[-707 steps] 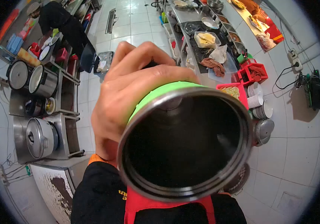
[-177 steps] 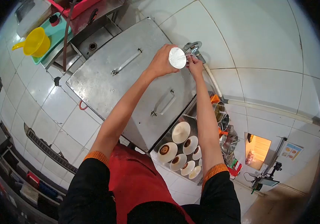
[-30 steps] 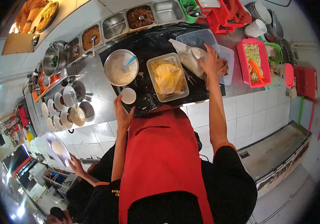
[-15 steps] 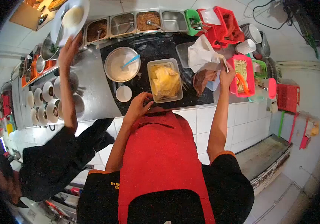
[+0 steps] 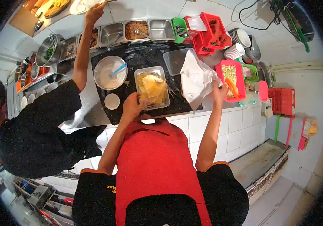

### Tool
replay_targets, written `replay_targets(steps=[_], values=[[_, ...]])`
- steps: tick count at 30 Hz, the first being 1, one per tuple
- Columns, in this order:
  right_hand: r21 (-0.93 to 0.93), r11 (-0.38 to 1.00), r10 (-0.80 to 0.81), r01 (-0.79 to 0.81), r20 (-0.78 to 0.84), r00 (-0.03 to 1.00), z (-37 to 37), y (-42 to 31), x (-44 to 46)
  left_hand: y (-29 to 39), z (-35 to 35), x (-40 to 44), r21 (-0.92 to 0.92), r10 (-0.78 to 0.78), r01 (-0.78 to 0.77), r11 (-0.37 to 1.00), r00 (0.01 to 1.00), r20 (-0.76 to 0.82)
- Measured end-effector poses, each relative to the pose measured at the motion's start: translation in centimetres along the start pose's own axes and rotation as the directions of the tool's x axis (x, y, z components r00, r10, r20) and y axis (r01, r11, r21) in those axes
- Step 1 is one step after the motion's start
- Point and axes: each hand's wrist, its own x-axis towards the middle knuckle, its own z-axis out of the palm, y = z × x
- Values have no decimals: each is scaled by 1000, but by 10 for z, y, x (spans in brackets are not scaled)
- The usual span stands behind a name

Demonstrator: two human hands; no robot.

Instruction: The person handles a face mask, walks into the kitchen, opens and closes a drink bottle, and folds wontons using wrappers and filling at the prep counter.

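The right hand (image 5: 219, 94) has its grip pinched on the right edge of a white, crumpled, cloth-like sheet (image 5: 198, 77), which spreads away to the left of the fingers, its long axis running roughly near to far. The left hand (image 5: 132, 108) has its fingers bent at the near left side of a clear rectangular plastic container (image 5: 160, 106); whether that grip pinches anything, I cannot tell. The thin yellow sheets (image 5: 154, 86) piled inside lie to the right and far side of the left hand, the nearer of the two. The white sheet is between the container and a pink rectangular basket (image 5: 233, 100). A small white round cup (image 5: 112, 101) sits left of the left hand, on the surface (image 5: 88, 100)
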Motion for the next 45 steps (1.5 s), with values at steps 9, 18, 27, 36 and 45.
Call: replay_targets(steps=[9,18,27,36,45], values=[[-17,986,164,-164,43,985,8,51,-4,-53,53,5,-82,-257,247,965,954,-153],[107,952,263,-286,190,946,5,121,19,-27,63,17,111,-290,339,934,903,-318],[222,950,-189,220,-153,970,14,120,85,-46,64,8,-37,-310,313,949,903,-299],[-93,809,-404,580,627,665,119,103,-38,-68,81,-12,-269,-349,284,920,907,-234],[-378,657,-215,652,735,643,127,82,-77,-30,49,-68,-247,-388,343,907,907,-167]])
